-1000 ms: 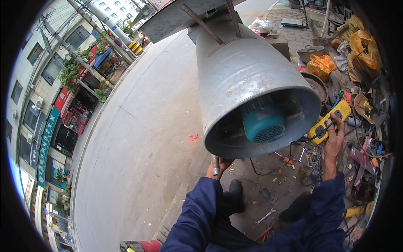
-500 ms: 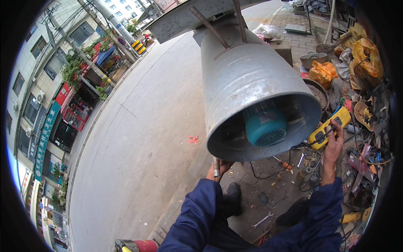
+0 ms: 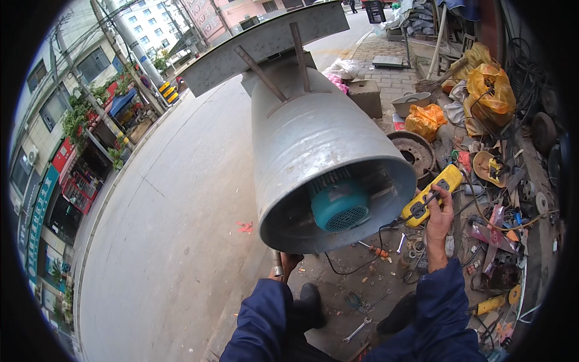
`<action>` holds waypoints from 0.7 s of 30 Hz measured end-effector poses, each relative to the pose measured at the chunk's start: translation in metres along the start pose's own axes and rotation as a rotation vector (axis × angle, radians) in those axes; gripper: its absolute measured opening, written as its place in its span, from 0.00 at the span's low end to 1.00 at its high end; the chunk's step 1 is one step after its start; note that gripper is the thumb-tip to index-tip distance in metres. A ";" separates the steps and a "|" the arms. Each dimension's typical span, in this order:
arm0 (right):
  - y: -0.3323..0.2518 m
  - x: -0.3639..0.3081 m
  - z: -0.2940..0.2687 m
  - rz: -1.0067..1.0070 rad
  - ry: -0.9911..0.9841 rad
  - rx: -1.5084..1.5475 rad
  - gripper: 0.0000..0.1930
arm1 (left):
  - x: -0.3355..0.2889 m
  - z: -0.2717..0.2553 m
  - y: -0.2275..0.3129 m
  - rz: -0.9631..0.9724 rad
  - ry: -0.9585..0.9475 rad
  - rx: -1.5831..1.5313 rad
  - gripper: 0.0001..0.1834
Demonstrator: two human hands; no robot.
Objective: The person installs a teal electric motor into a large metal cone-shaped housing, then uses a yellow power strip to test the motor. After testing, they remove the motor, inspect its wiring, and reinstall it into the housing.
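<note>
A large grey metal cylinder (image 3: 313, 130) tilts in front of me, its wide round mouth facing my side. Inside the mouth sits a teal electric motor (image 3: 341, 205) with a grille on its end. My left hand (image 3: 291, 264) is under the cylinder's lower rim, beside a short metal pipe (image 3: 277, 263); its fingers are mostly hidden. Right of the rim, my right hand (image 3: 440, 218) grips a yellow power strip (image 3: 446, 180), with its fingers beside a black plug (image 3: 418, 209). A black cable (image 3: 347, 273) loops below the cylinder toward the strip.
Wrenches, including one spanner (image 3: 357, 330), and small parts litter the ground by my shoes. At right lie a rusty wheel rim (image 3: 416, 151), orange bags (image 3: 491, 90), a straw hat (image 3: 487, 168) and scrap. The road (image 3: 175, 241) runs along the left.
The view has shifted, so the cylinder and both hands appear further left and lower. My right hand still holds the power strip, and my left hand remains under the rim.
</note>
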State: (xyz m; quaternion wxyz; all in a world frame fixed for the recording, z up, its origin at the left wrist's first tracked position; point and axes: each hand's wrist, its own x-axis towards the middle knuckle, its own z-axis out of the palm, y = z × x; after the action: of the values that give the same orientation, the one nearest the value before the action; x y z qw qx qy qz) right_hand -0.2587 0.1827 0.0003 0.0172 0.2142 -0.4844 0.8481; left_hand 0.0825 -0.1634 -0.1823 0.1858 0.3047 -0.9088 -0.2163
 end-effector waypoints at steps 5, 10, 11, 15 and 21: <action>0.000 -0.001 0.000 0.043 -0.023 0.089 0.14 | -0.003 0.004 0.001 0.129 0.072 -0.099 0.15; 0.000 -0.001 0.001 0.024 -0.011 0.040 0.14 | 0.012 0.047 -0.047 -0.331 0.021 -1.021 0.13; 0.000 -0.001 0.001 0.022 -0.013 0.036 0.14 | 0.013 0.051 -0.053 -0.308 0.026 -1.106 0.13; -0.001 -0.001 0.000 0.030 -0.018 0.041 0.14 | 0.011 0.028 -0.043 0.025 -0.015 -0.213 0.11; 0.002 -0.001 -0.001 0.038 0.002 0.052 0.15 | 0.015 -0.016 0.034 -1.027 -0.064 -1.767 0.07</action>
State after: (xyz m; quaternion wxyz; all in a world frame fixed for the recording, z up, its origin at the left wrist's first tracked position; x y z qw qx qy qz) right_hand -0.2583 0.1826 -0.0021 -0.0037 0.2044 -0.4659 0.8609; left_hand 0.0629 -0.1523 -0.1484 0.2047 0.4056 -0.1883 -0.8707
